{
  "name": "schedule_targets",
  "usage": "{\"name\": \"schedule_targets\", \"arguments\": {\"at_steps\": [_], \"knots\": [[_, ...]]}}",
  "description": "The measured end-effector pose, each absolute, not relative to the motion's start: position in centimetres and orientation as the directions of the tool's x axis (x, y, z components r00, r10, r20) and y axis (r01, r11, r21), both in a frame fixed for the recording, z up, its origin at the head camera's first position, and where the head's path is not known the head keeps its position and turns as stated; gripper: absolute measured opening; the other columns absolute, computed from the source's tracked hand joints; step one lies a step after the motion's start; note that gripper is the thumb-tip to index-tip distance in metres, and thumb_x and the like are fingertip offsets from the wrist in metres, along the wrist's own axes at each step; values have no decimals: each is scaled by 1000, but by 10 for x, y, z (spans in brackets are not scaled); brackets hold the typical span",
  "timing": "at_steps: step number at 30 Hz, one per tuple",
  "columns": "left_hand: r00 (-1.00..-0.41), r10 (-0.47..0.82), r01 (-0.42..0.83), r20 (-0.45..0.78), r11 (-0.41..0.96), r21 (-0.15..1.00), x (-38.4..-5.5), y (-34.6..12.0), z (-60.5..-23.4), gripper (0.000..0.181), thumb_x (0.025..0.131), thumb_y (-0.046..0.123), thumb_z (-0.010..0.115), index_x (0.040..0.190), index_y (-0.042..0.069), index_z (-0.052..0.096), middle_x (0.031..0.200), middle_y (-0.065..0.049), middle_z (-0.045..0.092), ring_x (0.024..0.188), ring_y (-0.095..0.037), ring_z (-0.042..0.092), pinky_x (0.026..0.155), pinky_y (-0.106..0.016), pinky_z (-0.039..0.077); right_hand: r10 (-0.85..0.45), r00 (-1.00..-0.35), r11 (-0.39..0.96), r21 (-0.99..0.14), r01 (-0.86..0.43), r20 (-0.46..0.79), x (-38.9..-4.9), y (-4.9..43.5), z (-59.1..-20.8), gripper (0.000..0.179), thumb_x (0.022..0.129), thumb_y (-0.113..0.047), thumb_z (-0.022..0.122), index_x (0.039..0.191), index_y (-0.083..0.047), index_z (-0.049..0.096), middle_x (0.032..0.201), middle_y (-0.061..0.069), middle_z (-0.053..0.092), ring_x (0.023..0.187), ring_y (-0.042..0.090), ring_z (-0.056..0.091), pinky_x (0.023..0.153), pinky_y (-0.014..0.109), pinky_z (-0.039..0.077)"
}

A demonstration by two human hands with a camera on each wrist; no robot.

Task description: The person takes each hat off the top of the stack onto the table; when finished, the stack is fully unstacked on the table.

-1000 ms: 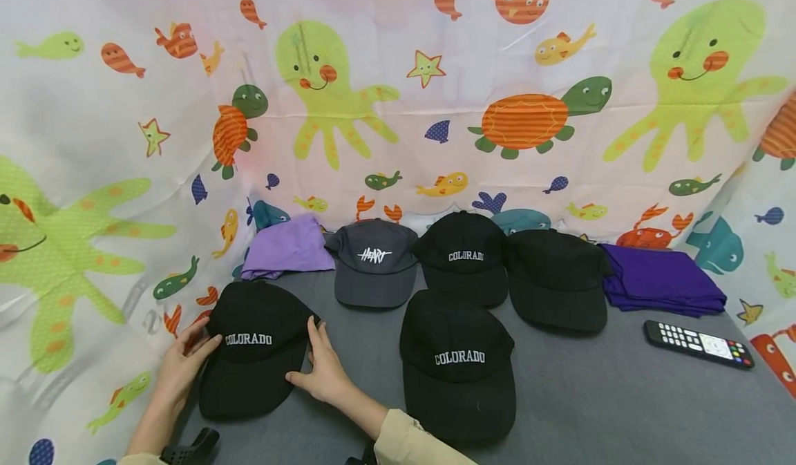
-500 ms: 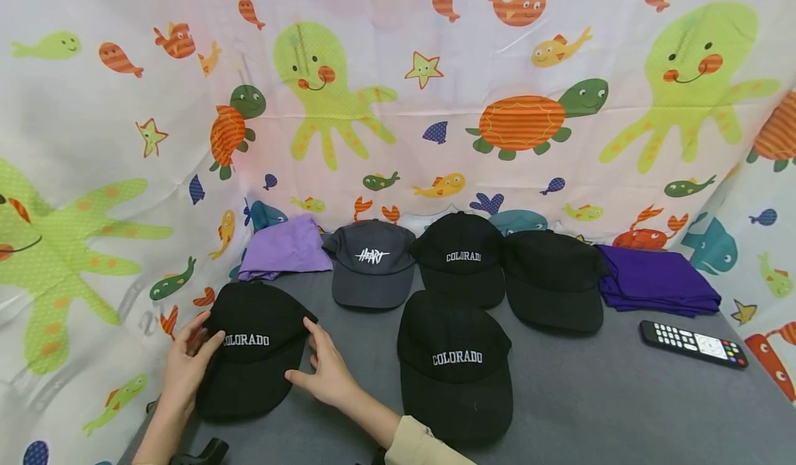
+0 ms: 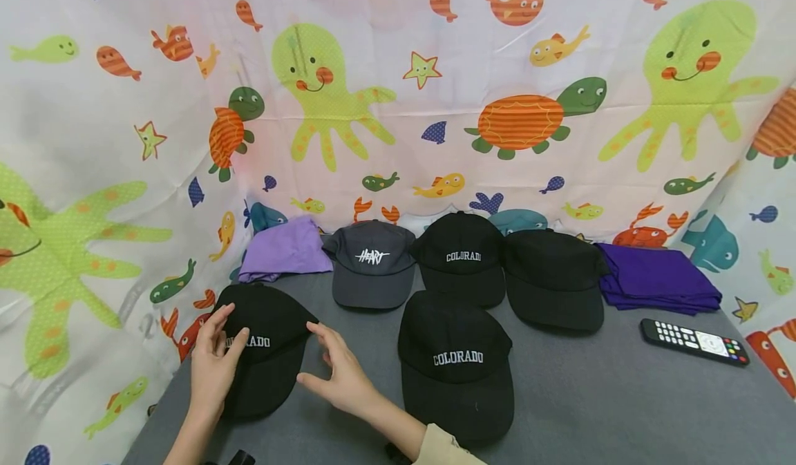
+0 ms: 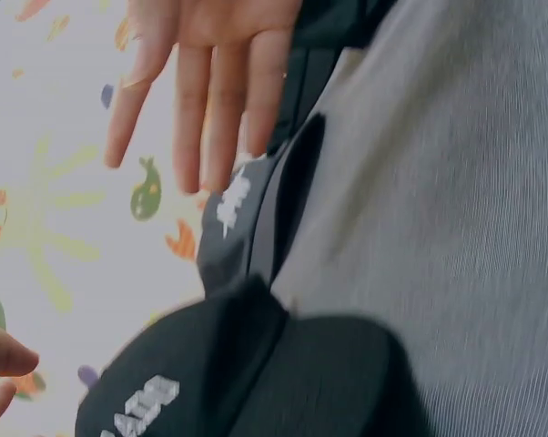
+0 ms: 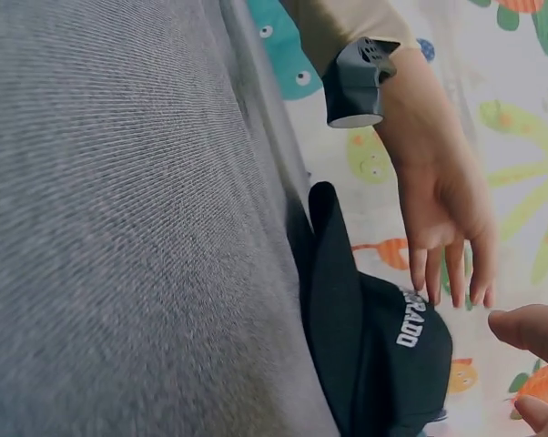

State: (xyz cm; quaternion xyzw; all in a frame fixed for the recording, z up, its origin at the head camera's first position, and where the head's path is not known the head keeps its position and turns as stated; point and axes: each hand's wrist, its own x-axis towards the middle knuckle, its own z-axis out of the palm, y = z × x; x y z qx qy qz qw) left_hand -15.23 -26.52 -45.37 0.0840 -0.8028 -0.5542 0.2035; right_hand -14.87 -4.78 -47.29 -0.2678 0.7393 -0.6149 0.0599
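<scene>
A black baseball cap point(image 3: 261, 382) lettered COLORADO lies on the grey cloth at the left, brim toward me. My left hand point(image 3: 214, 365) hovers over its left side with loosely spread fingers, covering part of the lettering in the head view. Beside the cap's right edge is my right hand point(image 3: 345, 375), fingers spread and thumb apart. In the right wrist view, the left hand point(image 5: 451, 214) hangs clear above the cap point(image 5: 401, 364), holding nothing. The left wrist view shows the right hand point(image 4: 224, 82) with straight fingers, empty, beyond the cap point(image 4: 228, 373).
A second COLORADO cap point(image 3: 457, 389) lies right of my right hand. Behind stand a grey HEART cap point(image 3: 373, 278), another COLORADO cap point(image 3: 463, 264) and a plain black cap point(image 3: 553, 285). Lilac cloth point(image 3: 286, 247), folded purple cloth point(image 3: 659, 278) and a remote point(image 3: 693, 342) flank them.
My left hand has left the cap's left edge and moved right, over its front. My right hand has drawn slightly right, off the cap's side. The caps stay in place.
</scene>
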Motion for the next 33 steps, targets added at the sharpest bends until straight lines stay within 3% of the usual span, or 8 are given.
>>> {"name": "schedule_targets", "arguments": {"at_steps": [6, 12, 14, 16, 23, 25, 28, 33], "knots": [[-921, -276, 149, 275, 402, 903, -152, -241, -451, 48, 89, 14, 63, 134, 11, 48, 144, -3, 33, 131, -16, 33, 111, -31, 24, -495, -822, 88, -924, -371, 283, -141, -32, -463, 65, 86, -18, 67, 140, -28, 31, 144, 0, 32, 134, 25, 32, 100, 46, 39], [-946, -154, 208, 285, 385, 899, -152, -214, -455, 48, 88, 12, 64, 133, 12, 48, 144, -3, 33, 130, -12, 31, 104, -10, 23, -472, -821, 74, -913, -401, 322, -132, -14, -451, 60, 87, -18, 66, 138, -23, 37, 141, -2, 38, 131, 20, 37, 98, 45, 42], [-946, -120, 239, 303, 375, 896, -152, -205, -457, 47, 88, 12, 64, 133, 12, 49, 144, -5, 33, 131, -14, 30, 103, -10, 23, -475, -814, 68, -908, -413, 334, -130, -8, -447, 58, 87, -20, 66, 138, -21, 38, 140, -3, 39, 130, 18, 38, 99, 44, 41], [-944, -91, 266, 318, 361, 894, -152, -198, -459, 47, 88, 11, 64, 132, 13, 49, 143, -6, 33, 132, -16, 29, 107, -18, 24, -483, -817, 62, -919, -390, 314, -125, 0, -435, 57, 88, -16, 65, 138, -16, 38, 140, -1, 40, 131, 19, 37, 101, 45, 39], [-931, 19, 353, 365, 300, 886, -156, -172, -470, 49, 86, 6, 64, 132, 11, 47, 141, -7, 34, 127, -25, 38, 103, -22, 34, -487, -828, 87, -928, -362, 278, -115, 29, -407, 54, 87, -11, 65, 135, -7, 41, 139, 7, 43, 132, 22, 36, 105, 50, 32], [-927, 57, 369, 370, 295, 881, -156, -163, -472, 49, 86, 7, 65, 132, 12, 47, 140, -8, 35, 125, -27, 41, 102, -35, 37, -476, -829, 101, -918, -383, 293, -115, 36, -406, 53, 86, -10, 65, 134, -4, 42, 138, 9, 44, 131, 24, 37, 105, 51, 31], [-931, 97, 365, 352, 293, 884, -156, -151, -475, 50, 86, 7, 65, 132, 17, 47, 139, -7, 38, 125, -27, 42, 102, -48, 35, -457, -834, 126, -906, -405, 310, -115, 44, -405, 53, 85, -6, 66, 132, -3, 43, 137, 12, 45, 130, 28, 38, 103, 53, 32], [-941, 140, 335, 307, 276, 901, -156, -132, -477, 51, 86, 5, 65, 132, 18, 47, 134, -7, 44, 126, -27, 42, 103, -52, 33, -423, -847, 166, -891, -422, 322, -115, 57, -405, 51, 84, -4, 66, 131, -5, 45, 133, 11, 47, 126, 28, 42, 100, 51, 37]]}}
